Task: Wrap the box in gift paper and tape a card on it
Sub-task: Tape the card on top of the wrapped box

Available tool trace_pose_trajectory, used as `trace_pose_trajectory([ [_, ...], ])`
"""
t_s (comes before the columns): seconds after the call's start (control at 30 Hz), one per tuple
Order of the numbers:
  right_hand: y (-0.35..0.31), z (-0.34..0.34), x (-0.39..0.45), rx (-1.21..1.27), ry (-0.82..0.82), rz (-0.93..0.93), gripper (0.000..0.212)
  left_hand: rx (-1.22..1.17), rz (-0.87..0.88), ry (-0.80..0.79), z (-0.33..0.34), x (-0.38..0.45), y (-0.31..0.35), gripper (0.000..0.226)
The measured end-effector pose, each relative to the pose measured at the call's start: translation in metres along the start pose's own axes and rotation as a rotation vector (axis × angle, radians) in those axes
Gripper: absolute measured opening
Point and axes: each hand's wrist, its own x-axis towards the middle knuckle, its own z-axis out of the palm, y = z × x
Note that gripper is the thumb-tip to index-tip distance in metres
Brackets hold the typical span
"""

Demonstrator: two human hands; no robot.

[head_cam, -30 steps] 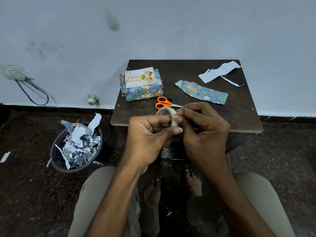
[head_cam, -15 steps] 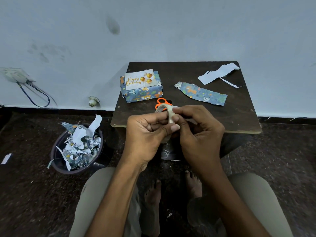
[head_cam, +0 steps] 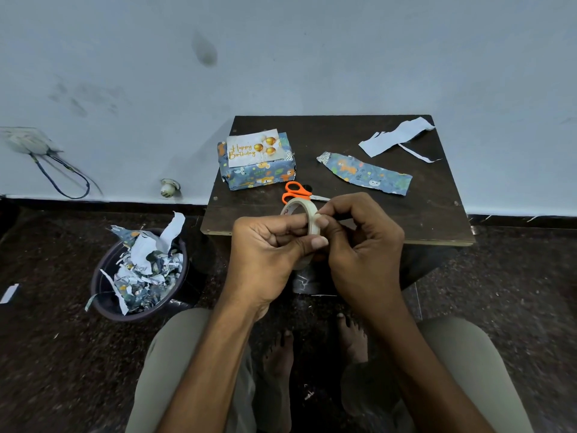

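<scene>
In the head view, the box [head_cam: 257, 170] stands on the left rear part of the small dark table [head_cam: 437, 220], and it is already covered in the blue gift paper with animal figures. The wrapping step looks finished. The card [head_cam: 254, 147] with the words "Happy Birthday" lies on top of the box, a little tilted. I cannot see any tape on it, so I judge it is only laid there and not yet fixed.

Nearer to the person, both hands hold the tape roll [head_cam: 301, 218] in the air above the front edge of the table. The left hand [head_cam: 265, 254] grips the roll, with the index finger through the ring and the thumb curled under it. The right hand [head_cam: 362, 242] pinches at the outer rim of the roll with thumb and forefinger, as if it searches for the loose end. No free strip of tape is visible yet.

The orange scissors [head_cam: 296, 192] lie on the table just behind the roll. A leftover piece of gift paper [head_cam: 365, 173] and white scraps [head_cam: 395, 135] lie to the right. On the floor at the left, a bin [head_cam: 103, 295] is full of cuttings.

What is left, in my judgement: to pull a strip, cut it, and tape the card down.
</scene>
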Motion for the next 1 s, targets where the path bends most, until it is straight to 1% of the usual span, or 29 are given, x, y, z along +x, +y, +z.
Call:
trace_pose_trajectory([
  [0.13, -0.0016, 0.0, 0.0004, -0.013, 0.004, -0.022, 0.016, -0.002, 0.02, 0.009, 0.002, -0.0013, -0.0011, 0.04],
  [0.2, -0.0018, 0.0006, -0.0005, -0.018, 0.004, -0.027, 0.017, 0.001, 0.026, 0.012, 0.0019, -0.0011, -0.0015, 0.038],
  [0.4, -0.0025, 0.0037, -0.0027, 0.034, 0.032, 0.048, 0.008, -0.008, 0.032, 0.036, 0.0008, 0.0015, -0.0021, 0.038],
  [0.57, -0.0015, 0.0054, -0.0031, -0.005, 0.044, 0.028, 0.009, -0.002, 0.035, 0.041, 0.0016, 0.0004, -0.0015, 0.041],
  [1.0, -0.0046, 0.0076, -0.0018, -0.046, 0.03, -0.106, 0.021, -0.065, 0.04, 0.037, 0.001, 0.0018, -0.0059, 0.034],
])
